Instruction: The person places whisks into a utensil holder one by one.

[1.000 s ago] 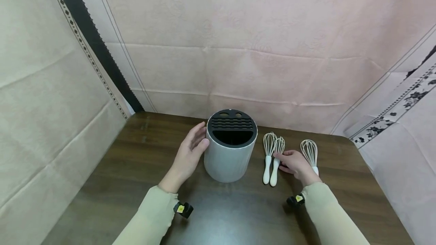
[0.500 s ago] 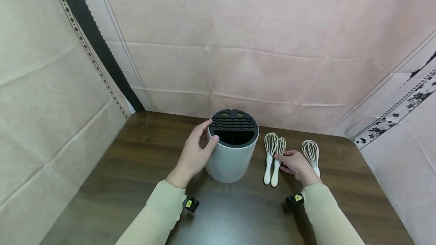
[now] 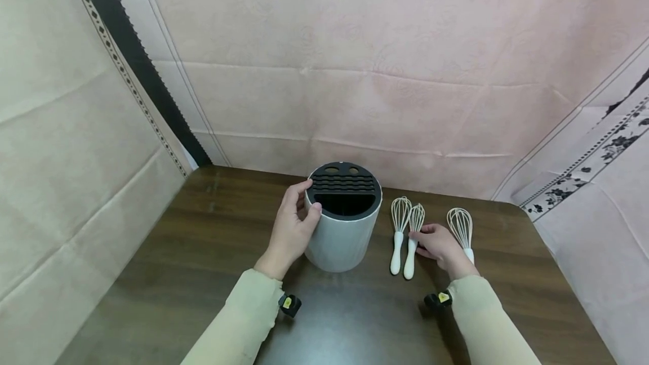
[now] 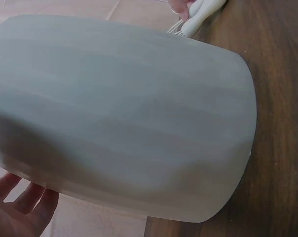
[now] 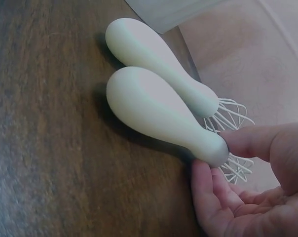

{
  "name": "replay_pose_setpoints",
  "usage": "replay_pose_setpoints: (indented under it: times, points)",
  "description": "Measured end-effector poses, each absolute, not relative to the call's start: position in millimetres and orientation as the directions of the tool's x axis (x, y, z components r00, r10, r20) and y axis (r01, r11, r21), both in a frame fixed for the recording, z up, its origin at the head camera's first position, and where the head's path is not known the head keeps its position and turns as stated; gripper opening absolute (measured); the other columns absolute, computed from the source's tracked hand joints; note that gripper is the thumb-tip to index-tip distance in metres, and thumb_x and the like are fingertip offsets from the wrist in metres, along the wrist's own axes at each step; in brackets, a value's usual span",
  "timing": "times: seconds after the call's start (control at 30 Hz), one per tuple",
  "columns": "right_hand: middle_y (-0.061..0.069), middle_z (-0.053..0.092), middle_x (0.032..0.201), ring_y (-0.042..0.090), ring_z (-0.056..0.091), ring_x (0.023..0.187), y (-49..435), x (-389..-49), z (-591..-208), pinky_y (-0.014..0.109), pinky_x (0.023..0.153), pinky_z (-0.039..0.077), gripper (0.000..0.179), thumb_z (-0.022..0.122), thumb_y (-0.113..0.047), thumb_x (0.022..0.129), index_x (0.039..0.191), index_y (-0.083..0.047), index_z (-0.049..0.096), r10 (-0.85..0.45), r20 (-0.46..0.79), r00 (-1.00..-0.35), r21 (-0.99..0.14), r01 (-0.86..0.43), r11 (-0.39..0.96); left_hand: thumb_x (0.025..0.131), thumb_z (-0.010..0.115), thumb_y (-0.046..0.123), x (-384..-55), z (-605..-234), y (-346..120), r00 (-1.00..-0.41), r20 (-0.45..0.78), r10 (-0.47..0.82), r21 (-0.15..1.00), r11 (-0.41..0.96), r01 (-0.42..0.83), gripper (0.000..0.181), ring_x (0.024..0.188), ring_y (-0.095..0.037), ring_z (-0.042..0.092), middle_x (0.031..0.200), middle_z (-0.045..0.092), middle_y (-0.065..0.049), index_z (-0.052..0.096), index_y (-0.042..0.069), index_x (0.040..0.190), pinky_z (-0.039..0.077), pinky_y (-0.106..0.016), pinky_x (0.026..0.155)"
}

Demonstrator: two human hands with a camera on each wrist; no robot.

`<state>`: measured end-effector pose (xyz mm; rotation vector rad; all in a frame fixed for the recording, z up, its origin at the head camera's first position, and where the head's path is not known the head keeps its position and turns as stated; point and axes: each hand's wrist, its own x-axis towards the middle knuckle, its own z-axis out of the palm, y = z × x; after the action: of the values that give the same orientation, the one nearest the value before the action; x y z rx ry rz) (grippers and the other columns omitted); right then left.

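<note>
A whitish cylindrical utensil holder [image 3: 337, 244] with a black slotted top [image 3: 345, 187] stands upright on the table. My left hand [image 3: 291, 227] lies against its left side, thumb by the front rim and forefinger farther back; in the left wrist view its fingers [image 4: 25, 202] reach along the holder's wall. To the right, two white whisks lie side by side. At the neck of the nearer whisk [image 5: 149, 106], my right hand [image 3: 440, 245] pinches between thumb and fingers. The other whisk [image 5: 156, 59] lies just left of it, toward the holder.
Right of my right hand lies a third white whisk [image 3: 461, 227], its handle partly hidden by the wrist. The brown wooden table [image 3: 203, 269] ends at a pale cloth wall [image 3: 324, 106] behind the holder, with more cloth along both sides.
My left hand has moved right and up onto the holder's side near the rim. The pinched whisk has shifted slightly away from its neighbour; my right hand has stayed nearly in place.
</note>
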<state>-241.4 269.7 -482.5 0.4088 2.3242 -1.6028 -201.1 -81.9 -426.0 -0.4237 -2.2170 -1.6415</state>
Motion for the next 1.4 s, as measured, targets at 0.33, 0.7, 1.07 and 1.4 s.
replay_pose_setpoints:
  times: [0.33, 0.7, 1.07, 1.4]
  points:
    - [0.025, 0.040, 0.128, 0.027, 0.056, 0.105, 260, -240, -488, 0.034, 0.084, 0.053, 0.056, 0.058, -0.013, 0.095, 0.138, 0.011, 0.030, 0.053, -0.370, -0.928, -0.879, 0.368, 0.304, 0.095, 0.050, 0.030, -193, -433, -90, -0.892, 0.452, -0.012, 0.847, 0.321, 0.424, 0.047, 0.115, -0.019, 0.048, 0.137, 0.043, 0.002, 0.040, 0.028, 0.142, 0.044, -0.047, 0.096]
    - [0.024, 0.042, 0.126, 0.024, 0.051, 0.107, 279, -233, -484, 0.035, 0.088, 0.050, 0.065, 0.052, -0.013, 0.097, 0.146, 0.012, 0.017, -0.041, -0.345, -0.938, -0.927, 0.333, 0.173, 0.095, 0.050, 0.033, -197, -433, -85, -0.887, 0.462, 0.002, 0.848, 0.293, 0.442, 0.048, 0.114, -0.021, 0.049, 0.136, 0.044, 0.002, 0.040, 0.028, 0.142, 0.046, -0.050, 0.093]
    - [0.004, 0.059, 0.104, 0.012, 0.060, 0.094, 295, -210, -423, 0.029, 0.084, 0.051, 0.036, 0.054, -0.009, 0.098, 0.129, 0.002, 0.040, -0.114, -0.077, -0.991, -0.996, 0.081, -0.035, 0.096, 0.049, 0.028, -198, -432, -77, -0.901, 0.434, 0.024, 0.863, 0.275, 0.423, 0.048, 0.117, -0.023, 0.048, 0.140, 0.041, 0.002, 0.039, 0.029, 0.142, 0.045, -0.049, 0.095]
    - [0.006, 0.057, 0.100, 0.014, 0.060, 0.092, 275, -200, -375, 0.030, 0.080, 0.053, 0.029, 0.055, -0.003, 0.096, 0.123, 0.000, 0.044, -0.113, 0.142, -0.983, -0.970, -0.116, -0.214, 0.097, 0.048, 0.031, -203, -432, -80, -0.890, 0.454, 0.028, 0.854, 0.271, 0.444, 0.047, 0.118, -0.021, 0.047, 0.140, 0.040, 0.002, 0.037, 0.030, 0.143, 0.044, -0.049, 0.096]
